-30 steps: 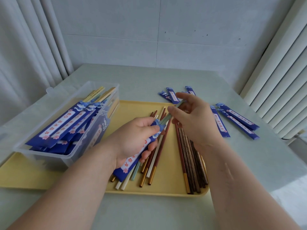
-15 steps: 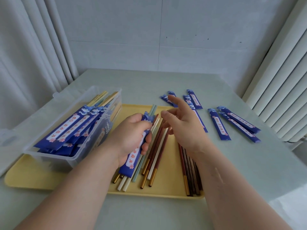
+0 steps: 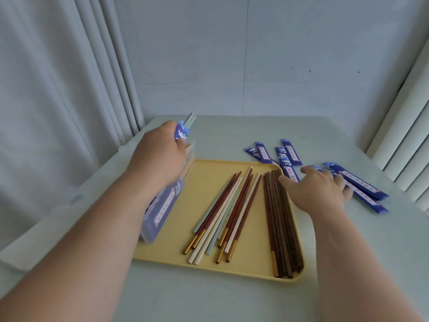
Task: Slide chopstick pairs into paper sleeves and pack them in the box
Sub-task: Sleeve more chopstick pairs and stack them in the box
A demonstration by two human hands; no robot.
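Left hand grips a sleeved chopstick pair above the clear box at the left edge of the yellow tray, likely to pack it with the sleeved pairs inside. Right hand, fingers spread, hovers over empty sleeves off the tray's right edge; loose chopsticks lie mid-tray

sleeved mint pair: held above box | loose chopsticks: on tray | blue sleeves: on table
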